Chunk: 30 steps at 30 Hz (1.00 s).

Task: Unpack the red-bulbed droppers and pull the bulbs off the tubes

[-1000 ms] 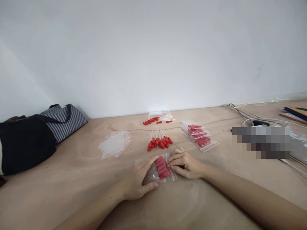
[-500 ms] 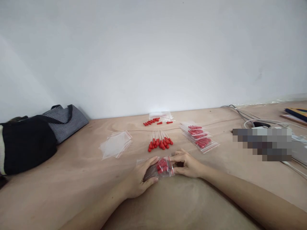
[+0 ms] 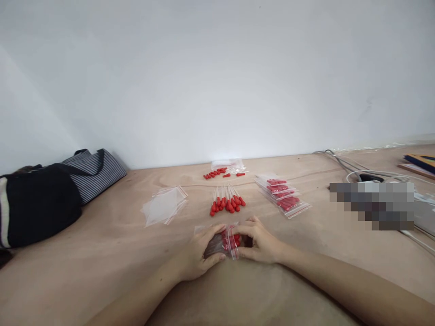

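Note:
A small clear zip bag filled with red-bulbed droppers lies on the wooden table in front of me. My left hand curls over its left part, thumb beneath and fingers on top. My right hand pinches the bag's right end at the red seal strip. Just beyond the bag lies a loose bunch of glass droppers with red bulbs.
A pile of empty zip bags lies to the left, a row of filled bags to the right. Loose red bulbs sit near the wall. A black bag and a striped bag rest far left; cables run at the right.
The bag has been squeezed shorter between my hands. My right hand has slid left along it, and its fingers have closed on the seal end.

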Tool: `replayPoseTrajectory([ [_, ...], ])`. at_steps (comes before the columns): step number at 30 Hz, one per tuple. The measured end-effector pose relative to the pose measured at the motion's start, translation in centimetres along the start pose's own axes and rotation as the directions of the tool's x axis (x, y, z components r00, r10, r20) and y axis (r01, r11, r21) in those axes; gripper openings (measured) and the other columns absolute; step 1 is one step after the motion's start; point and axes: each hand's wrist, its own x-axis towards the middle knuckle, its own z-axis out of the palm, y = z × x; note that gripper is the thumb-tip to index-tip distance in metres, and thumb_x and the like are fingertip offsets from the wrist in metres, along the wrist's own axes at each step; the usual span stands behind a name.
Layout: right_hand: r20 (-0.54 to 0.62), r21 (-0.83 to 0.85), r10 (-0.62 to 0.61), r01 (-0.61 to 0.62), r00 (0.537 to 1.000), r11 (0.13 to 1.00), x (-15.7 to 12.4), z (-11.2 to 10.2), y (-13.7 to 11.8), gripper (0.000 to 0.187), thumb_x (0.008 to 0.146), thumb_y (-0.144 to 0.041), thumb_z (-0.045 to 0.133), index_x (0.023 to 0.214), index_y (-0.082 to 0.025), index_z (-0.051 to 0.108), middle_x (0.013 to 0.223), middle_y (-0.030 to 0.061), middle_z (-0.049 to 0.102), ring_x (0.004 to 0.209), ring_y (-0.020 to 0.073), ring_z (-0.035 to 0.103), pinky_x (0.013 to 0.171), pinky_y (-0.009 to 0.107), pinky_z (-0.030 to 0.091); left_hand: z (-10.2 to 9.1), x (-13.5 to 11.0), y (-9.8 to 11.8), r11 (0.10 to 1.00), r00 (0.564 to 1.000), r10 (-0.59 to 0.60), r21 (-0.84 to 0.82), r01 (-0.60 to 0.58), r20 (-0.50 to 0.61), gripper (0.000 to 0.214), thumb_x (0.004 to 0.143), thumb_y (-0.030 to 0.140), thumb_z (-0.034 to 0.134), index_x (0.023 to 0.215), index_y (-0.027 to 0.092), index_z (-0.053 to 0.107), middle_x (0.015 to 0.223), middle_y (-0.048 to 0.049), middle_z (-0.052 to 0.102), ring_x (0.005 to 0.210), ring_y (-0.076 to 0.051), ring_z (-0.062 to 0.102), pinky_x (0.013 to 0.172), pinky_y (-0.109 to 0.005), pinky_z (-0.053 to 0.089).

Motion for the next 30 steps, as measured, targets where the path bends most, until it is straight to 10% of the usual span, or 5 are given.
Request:
replayPoseTrajectory([
  [9, 0.032, 0.309, 0.212, -0.211, 0.977, 0.927, -1.7, -3.9, 2.8, 0.023, 0.069, -0.037, 0.062, 0.083, -0.020, 0.065, 0.065, -0.0010, 0.062, 0.051, 0.0097, 0.050, 0.048, 0.022, 0.038, -0.7, 0.1, 0.4, 1.000, 0.999, -0.005, 0.008, 0.004, 0.054, 0.050, 0.080, 0.031, 0.053, 0.127, 0.024, 0.037, 0.129, -0.0079, 0.047, 0.115, -0.023, 0.045, 0.095, -0.041, 0.039],
  [23, -0.354, 0.063, 0.258, -0.252, 0.899, 0.966, -4.1, -12.0, 5.4, 0.024, 0.065, -0.039, 0.065, 0.080, -0.019, 0.067, 0.072, 0.0025, 0.066, 0.065, 0.0155, 0.059, 0.059, 0.027, 0.047, -0.6, 0.0, 0.0, 0.999, 0.994, -0.050, -0.017, 0.051, 0.094, 0.049, 0.081, 0.034, 0.051, 0.127, 0.026, 0.038, 0.133, -0.0047, 0.043, 0.121, -0.024, 0.038, 0.100, -0.044, 0.032],
  [30, -0.701, 0.021, 0.332, -0.447, 0.631, 0.895, -0.4, -6.6, 6.3, 0.029, 0.070, -0.040, 0.055, 0.088, -0.019, 0.066, 0.079, 0.0034, 0.068, 0.063, 0.0149, 0.060, 0.059, 0.026, 0.045, -0.6, 0.0, 0.1, 0.999, 0.995, -0.039, -0.003, 0.039, 0.087, 0.049, 0.081, 0.033, 0.051, 0.128, 0.026, 0.038, 0.132, -0.0050, 0.043, 0.121, -0.024, 0.039, 0.100, -0.044, 0.032],
])
